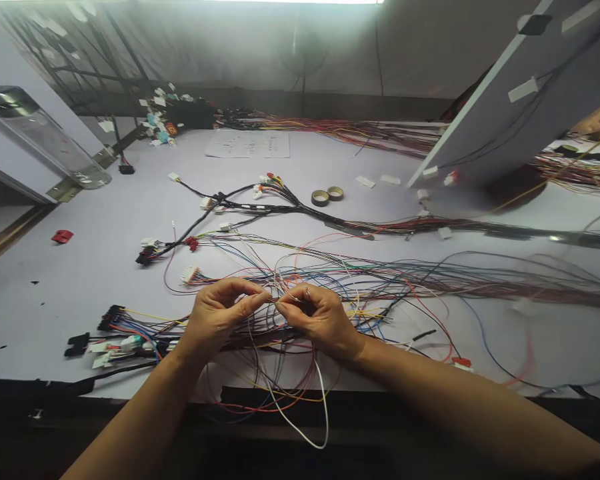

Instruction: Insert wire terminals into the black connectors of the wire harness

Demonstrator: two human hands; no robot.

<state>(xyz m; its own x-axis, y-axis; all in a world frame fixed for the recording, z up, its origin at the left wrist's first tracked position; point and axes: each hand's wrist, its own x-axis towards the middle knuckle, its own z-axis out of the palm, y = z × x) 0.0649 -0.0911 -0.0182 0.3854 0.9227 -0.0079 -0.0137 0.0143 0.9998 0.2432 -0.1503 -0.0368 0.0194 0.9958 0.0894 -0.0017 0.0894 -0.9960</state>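
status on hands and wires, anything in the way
Left hand, right hand close together, both pinching thin wire. White wire looped below hands. Loose wires crowding around.

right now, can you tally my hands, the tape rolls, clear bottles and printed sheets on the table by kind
your hands: 2
tape rolls: 2
clear bottle: 1
printed sheet: 1
total: 6

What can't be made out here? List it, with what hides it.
All in the head view:
Tips of the thin wires: too small, partly covered by the left hand and right hand.
Print on the paper sheet: too small.
Right end of the dark harness: cut off by the picture's edge.
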